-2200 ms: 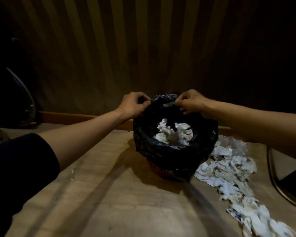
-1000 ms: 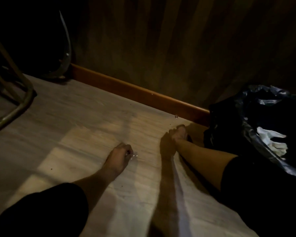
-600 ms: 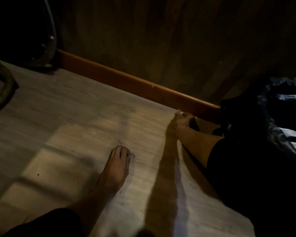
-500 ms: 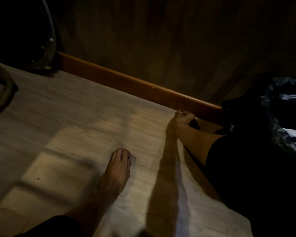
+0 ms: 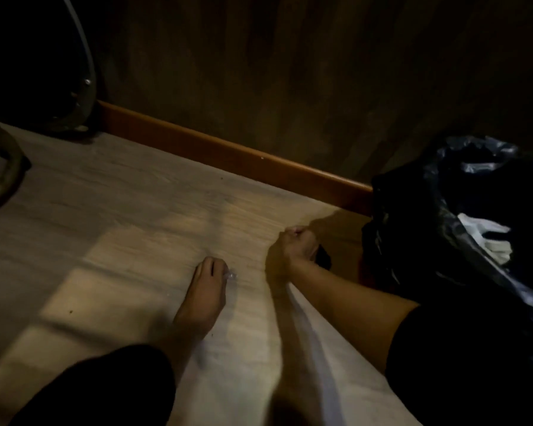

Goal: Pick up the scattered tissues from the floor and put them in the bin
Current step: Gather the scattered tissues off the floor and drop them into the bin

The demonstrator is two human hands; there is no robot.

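A: Tissues? I see white ones [image 5: 486, 238] inside the bin [image 5: 462, 216], black liner, well right of both hands. None visible on this patch of floor [image 5: 130, 216].

B: Left hand?

A: Left hand [image 5: 205, 295] is flat on the floor, palm down, fingers together and stretched forward. That grip holds nothing I can make out. Small clear scrap [image 5: 230, 275] touching its fingertips, on the right side. Too small to identify.

B: Right?

A: Right hand [image 5: 294, 244] is further forward, near the skirting board [image 5: 228, 152], fingers curled into a closed grip. Can't tell if anything is in it. Small dark thing [image 5: 322, 259] on the floor just right of the wrist, between hand and bin. Too dim to name.

B: Anything else?

A: Black sleeves [image 5: 111, 388] on both arms. Striped wall [image 5: 290, 72] beyond the hands. Curved metal frame [image 5: 88, 87] far left of the left hand, against the wall. Bent tube [image 5: 5, 176] at the left edge. Lighting poor.
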